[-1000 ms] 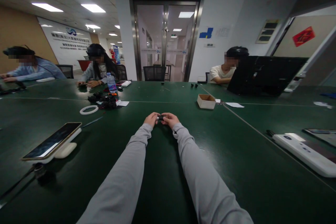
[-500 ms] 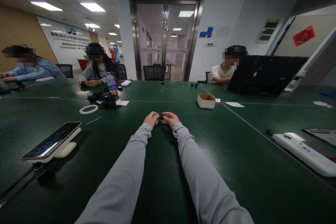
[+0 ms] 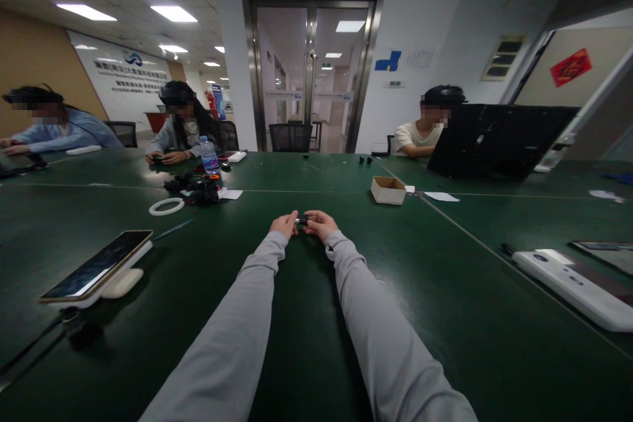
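Over in the lower left of the frame, a phone point(image 3: 99, 266) rests on something white, and a white ring point(image 3: 167, 202) lies beyond it, left of centre. In the middle of the frame, I see the left hand point(image 3: 285, 224) pinching the pale end of a small dark piece point(image 3: 303, 221), the right hand point(image 3: 321, 225) gripping its dark end. An open box point(image 3: 388, 193) sits right of centre; a long white device point(image 3: 573, 289) lies lower right.

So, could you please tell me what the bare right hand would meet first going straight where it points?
Beyond the small black object the right hand holds, probably the bare left hand, though depth is unclear.
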The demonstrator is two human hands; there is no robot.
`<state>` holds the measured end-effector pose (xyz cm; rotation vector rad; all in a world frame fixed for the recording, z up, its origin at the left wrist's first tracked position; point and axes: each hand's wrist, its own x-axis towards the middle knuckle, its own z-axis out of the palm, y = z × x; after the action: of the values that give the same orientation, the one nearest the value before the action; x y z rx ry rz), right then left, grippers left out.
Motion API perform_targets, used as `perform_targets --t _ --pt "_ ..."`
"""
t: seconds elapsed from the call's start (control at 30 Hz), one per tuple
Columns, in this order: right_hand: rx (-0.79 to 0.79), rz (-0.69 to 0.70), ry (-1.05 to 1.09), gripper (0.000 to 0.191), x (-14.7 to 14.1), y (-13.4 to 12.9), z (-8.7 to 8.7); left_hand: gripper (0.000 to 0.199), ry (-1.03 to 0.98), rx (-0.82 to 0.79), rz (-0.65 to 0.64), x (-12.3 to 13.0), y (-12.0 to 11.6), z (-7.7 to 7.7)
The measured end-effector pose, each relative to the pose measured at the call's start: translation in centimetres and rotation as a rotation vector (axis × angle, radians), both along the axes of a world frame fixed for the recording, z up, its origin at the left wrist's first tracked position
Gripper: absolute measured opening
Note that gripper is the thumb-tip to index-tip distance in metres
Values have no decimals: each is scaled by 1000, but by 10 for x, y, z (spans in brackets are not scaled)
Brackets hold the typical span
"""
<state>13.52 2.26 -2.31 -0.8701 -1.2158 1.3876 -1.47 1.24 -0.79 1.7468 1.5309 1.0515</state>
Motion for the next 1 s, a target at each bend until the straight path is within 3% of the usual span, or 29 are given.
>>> perform_targets --t 0.3,0.43,0.6,0.7,0.87,1.0 --pt "21 22 -41 28 -1 -2 2 60 41 -27 59 1 -5 8" --pt "66 39 -221 27 -9 -4 1 51 20 58 95 -1 -7 7" --pt "154 -60 -497 25 -14 -10 5 46 113 170 108 -6 -6 4" --pt "181 -81 -628 25 -19 -16 11 45 126 160 68 -7 -3 2" --pt "106 -18 -358 38 -36 -30 16 43 164 184 -13 -1 -10 4" --pt "72 29 -317 48 -15 -52 19 42 272 216 -270 -16 -38 25"
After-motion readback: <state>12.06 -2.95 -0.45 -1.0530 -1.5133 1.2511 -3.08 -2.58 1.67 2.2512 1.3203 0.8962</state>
